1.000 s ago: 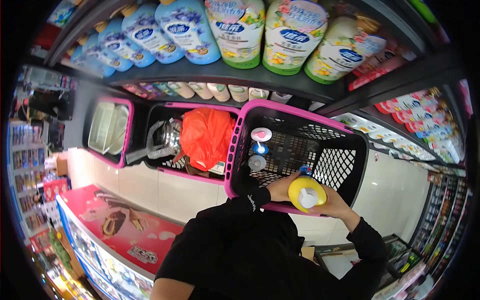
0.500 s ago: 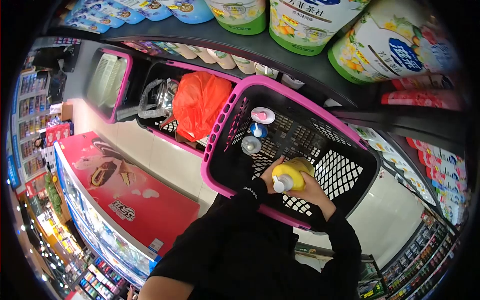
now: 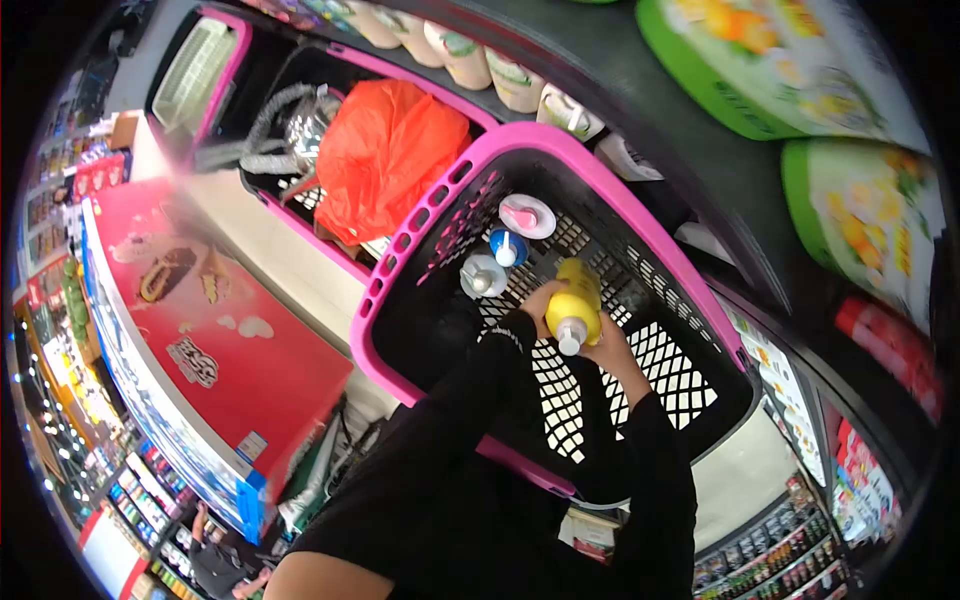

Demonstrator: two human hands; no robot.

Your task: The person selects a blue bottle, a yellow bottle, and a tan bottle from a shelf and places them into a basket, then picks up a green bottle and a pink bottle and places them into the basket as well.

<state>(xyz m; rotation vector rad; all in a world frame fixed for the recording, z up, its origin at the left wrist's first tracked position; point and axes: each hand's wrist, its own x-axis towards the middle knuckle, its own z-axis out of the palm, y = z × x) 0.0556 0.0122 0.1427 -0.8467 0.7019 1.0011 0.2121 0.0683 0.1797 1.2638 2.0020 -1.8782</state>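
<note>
The yellow bottle (image 3: 575, 300) is within the basket (image 3: 363, 342), gripped between the left hand (image 3: 542, 306) and the right hand (image 3: 613, 347). Toward the basket's left side stand three pump bottles (image 3: 509, 247). Setting down seems the present step; releasing calls for a steady base.

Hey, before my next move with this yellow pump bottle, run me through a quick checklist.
1. Left hand gripping the yellow pump bottle: ok, on its side.
2. Right hand gripping it too: ok, on the opposite side.
3. White pump head clear of fingers: ok.
4. Bare floor in the black basket: ok, open mesh shows beside your right hand.
5. Pink-pump bottle, blue bottle and clear bottle upright: ok, in a row.
6. Yellow bottle's base touching the basket floor: cannot tell from this angle.
</note>
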